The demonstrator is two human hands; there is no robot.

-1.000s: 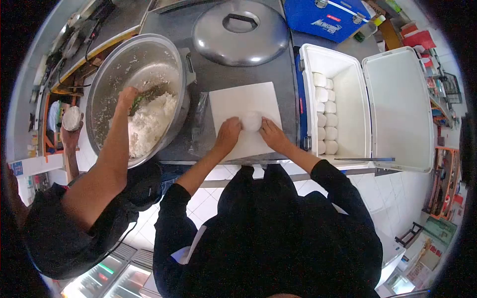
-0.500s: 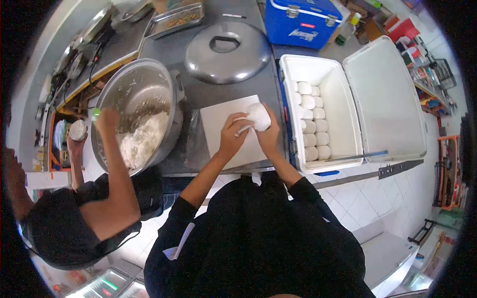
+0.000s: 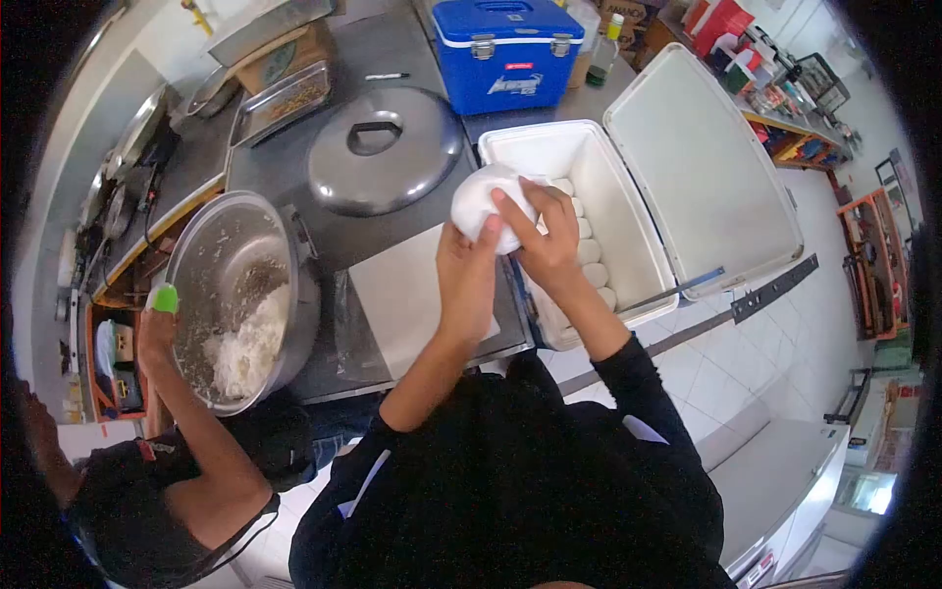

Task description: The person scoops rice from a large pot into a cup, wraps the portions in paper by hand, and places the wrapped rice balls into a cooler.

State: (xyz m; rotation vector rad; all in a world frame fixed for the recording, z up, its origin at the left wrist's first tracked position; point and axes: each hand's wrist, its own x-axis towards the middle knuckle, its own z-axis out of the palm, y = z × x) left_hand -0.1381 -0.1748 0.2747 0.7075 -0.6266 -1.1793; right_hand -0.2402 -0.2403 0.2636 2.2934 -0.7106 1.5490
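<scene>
Both my hands hold a rounded white bundle (image 3: 481,201), apparently rice wrapped in white paper, raised between the table and the white cooler (image 3: 625,211). My left hand (image 3: 465,280) cups its lower side, thumb pressed on it. From the right, my right hand (image 3: 551,240) closes its fingers over the top and side. Behind my right hand, several similar white bundles (image 3: 592,253) sit packed in the open cooler, partly hidden by my hands. Below my left hand lies a stack of white paper sheets (image 3: 392,294) on clear plastic.
A large metal pot (image 3: 302,294) of white rice (image 3: 247,344) stands at left. Beside it a co-worker's hand (image 3: 155,339) grips a green-ended tool (image 3: 165,298). A metal lid (image 3: 388,162), a marker (image 3: 388,76) and a blue cooler (image 3: 507,74) sit farther back. The cooler's lid (image 3: 702,167) hangs open.
My hands have lifted the bundle off the paper stack and turned it, bringing it closer to the white cooler. The view has shifted right. The co-worker's hand has moved to the pot's left rim.
</scene>
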